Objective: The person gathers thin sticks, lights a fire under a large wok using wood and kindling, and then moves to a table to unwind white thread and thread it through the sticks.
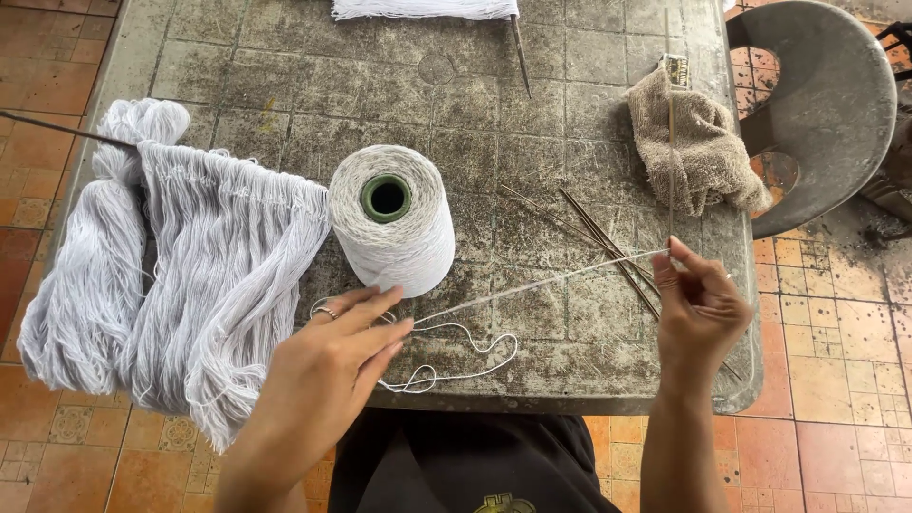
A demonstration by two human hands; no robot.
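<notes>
A white string [541,282] runs taut across the lower middle of the frame between the two hands. The left hand [332,366], lower left of centre, has its fingers stretched out long and pins one end. The right hand [698,304], at lower right, pinches the other end along with a thin upright stick [670,123]. Just above the left hand a cone of white yarn [391,220] stands on the grimy surface [494,114]. White fringe [204,285] hangs at left; a rag [698,147] lies at upper right.
</notes>
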